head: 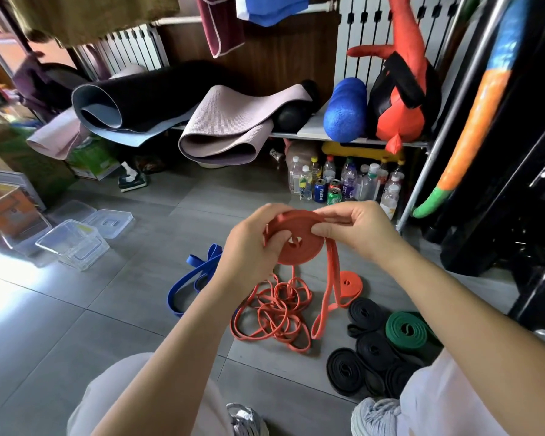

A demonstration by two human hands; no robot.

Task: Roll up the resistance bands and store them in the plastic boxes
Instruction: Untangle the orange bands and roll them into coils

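Observation:
My left hand [252, 243] grips a partly rolled orange resistance band [299, 243] held above the floor. My right hand [356, 228] pinches the band's outer wrap at the roll's top right edge. The band's loose tail [326, 294] hangs down to the floor. Below lie a tangle of thin orange bands [274, 313], a small rolled orange band [348, 283], an unrolled blue band [192, 278], several rolled black bands [365, 344] and a rolled green band [408, 328]. Clear plastic boxes [72, 243] with lids [109, 221] stand on the floor at the left.
Rolled yoga mats [220, 130] and a blue foam roller [345, 110] lie on a low shelf ahead. Bottles and cans [340, 184] crowd the floor beneath it. A black rack [516, 184] stands at the right. My knees and shoes [375, 413] are at the bottom.

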